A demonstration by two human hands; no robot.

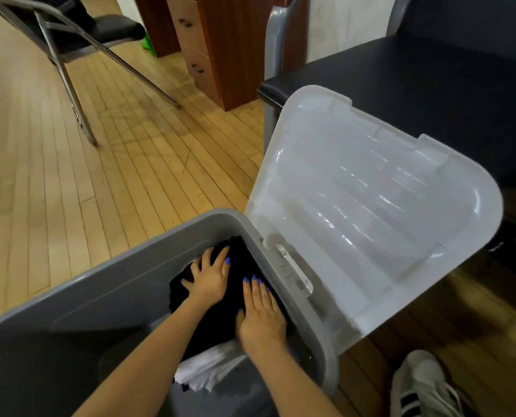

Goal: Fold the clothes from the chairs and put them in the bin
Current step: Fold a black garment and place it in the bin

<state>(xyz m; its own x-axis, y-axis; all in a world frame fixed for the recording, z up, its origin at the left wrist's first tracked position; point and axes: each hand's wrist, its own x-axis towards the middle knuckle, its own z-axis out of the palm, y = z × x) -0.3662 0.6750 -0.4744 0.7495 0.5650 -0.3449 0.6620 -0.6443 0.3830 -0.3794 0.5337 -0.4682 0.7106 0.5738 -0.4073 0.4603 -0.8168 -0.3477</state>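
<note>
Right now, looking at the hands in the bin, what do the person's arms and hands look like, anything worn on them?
Both forearms are bare, with no sleeves showing. The left hand and right hand have long nails painted a bright blue-violet. No rings, watch or bracelets are visible in this view.

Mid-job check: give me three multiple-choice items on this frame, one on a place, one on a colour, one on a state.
1. Where is the black garment?
A. on a chair
B. in the bin
C. on the floor

2. What colour is the cloth under it?
A. white
B. red
C. green

3. The lid is:
A. shut
B. missing
C. open

Key: 1 B, both the left hand and the right hand press it down inside the grey walls; 2 A, white folds show beneath; 3 C, it is swung back to the right.
</note>
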